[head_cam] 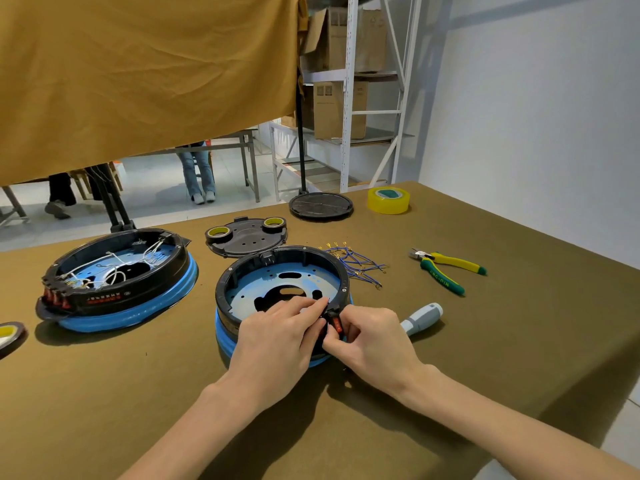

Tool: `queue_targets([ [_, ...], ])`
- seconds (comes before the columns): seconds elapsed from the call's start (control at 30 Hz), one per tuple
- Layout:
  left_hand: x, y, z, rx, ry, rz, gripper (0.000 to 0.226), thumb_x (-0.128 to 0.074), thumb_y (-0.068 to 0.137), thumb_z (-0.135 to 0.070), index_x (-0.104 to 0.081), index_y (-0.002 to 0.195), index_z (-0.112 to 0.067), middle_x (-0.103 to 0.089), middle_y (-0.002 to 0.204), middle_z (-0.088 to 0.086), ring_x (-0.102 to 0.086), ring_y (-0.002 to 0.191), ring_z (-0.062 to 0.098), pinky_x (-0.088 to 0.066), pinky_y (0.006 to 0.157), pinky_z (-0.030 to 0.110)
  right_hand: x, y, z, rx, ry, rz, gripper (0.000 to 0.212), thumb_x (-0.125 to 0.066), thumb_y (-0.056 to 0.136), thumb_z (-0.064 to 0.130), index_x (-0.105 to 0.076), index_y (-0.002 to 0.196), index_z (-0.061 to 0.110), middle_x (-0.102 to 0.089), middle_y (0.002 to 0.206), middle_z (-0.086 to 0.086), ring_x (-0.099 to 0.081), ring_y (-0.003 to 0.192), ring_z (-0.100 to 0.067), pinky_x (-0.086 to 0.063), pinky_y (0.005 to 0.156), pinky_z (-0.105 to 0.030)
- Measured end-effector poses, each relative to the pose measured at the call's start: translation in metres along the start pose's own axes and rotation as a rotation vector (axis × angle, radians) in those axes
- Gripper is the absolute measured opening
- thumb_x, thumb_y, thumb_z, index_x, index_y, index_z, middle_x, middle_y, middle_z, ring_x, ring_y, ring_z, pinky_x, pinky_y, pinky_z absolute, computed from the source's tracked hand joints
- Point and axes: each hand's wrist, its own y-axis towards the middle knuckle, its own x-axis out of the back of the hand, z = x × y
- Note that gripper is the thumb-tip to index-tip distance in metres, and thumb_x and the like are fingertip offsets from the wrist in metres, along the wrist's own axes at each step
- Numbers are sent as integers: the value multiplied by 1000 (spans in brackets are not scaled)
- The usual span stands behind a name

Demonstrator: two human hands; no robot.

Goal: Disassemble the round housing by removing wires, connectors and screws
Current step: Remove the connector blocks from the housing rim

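A round housing (pixel 277 271) with a black rim, blue base and bare blue inner plate stands in the middle of the table. A red rocker switch (pixel 336 323) sits in its near rim. My left hand (pixel 277 337) lies over the near rim, with fingertips pinching at the switch from the inside. My right hand (pixel 370 337) pinches the switch from the outside. A bundle of loose blue wires (pixel 356 265) with brass terminals lies just behind the housing on the right.
A second housing (pixel 117 282) with white wires and red switches stands at the left. Behind are a black lid (pixel 246 237) carrying two tape rolls, a round stand base (pixel 321 205) and yellow tape (pixel 388 200). Pliers (pixel 446 270) and a grey screwdriver (pixel 420 318) lie at the right.
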Motion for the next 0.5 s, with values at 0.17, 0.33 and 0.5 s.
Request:
queue_targets([
  [0.17,-1,7,6,64,22,-6,39,-54,101,-38,-67,136,-29,-74,117,-12,-71,96,8,-57,60,25,12,-8,-11,-46,-21,-126,28,-71,88,28,-53,69,19,-50,59,11,-47,56,-12,-38,53,-21],
  [0.33,-6,4,8,42,19,-59,38,-56,99,-35,-69,133,-26,-77,112,-10,-72,90,7,-54,63,20,28,16,-33,-115,-68,-134,18,-74,89,31,-61,76,28,-56,59,14,-53,58,-11,-36,53,-14],
  [0.5,-3,2,7,36,3,-41,43,-47,100,-39,-68,134,-26,-76,115,-9,-72,96,8,-57,72,21,41,46,-70,-283,-278,-96,13,-76,87,34,-73,84,22,-64,66,13,-59,60,-6,-45,55,-21],
])
